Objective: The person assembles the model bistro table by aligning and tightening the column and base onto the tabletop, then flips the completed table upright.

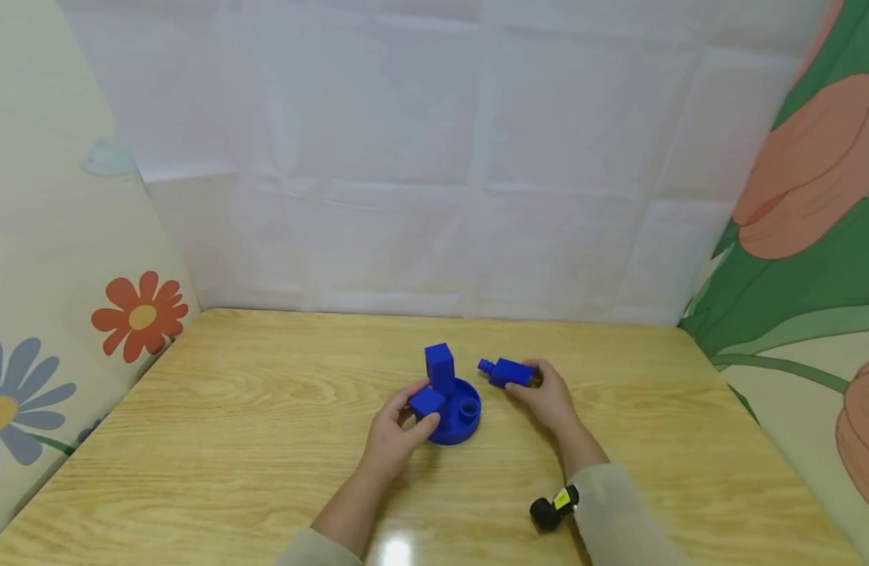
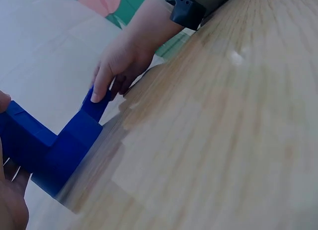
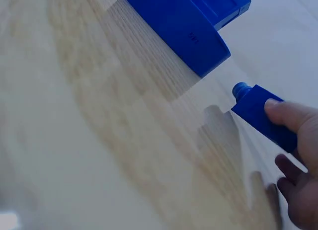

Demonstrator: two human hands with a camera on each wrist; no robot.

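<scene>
A round blue base (image 1: 457, 434) with a raised rim stands on the table. One blue block (image 1: 440, 363) rises upright from its far side, and an open round socket (image 1: 469, 407) shows at its right. My left hand (image 1: 392, 440) grips another blue block (image 1: 427, 402) at the base's left side; whether that block is seated is hidden. To the right of the base, my right hand (image 1: 547, 397) pinches a third blue block (image 3: 263, 113) between thumb and fingers. This block lies nearly level, its narrow ridged peg (image 1: 485, 366) pointing left toward the base, apart from it.
The wood-grain table (image 1: 264, 409) extends around the base on every side. A white sheet (image 1: 377, 157) hangs behind it, and flower-patterned panels (image 1: 38, 236) flank both sides. A black wrist camera (image 1: 547, 512) sits on the right sleeve.
</scene>
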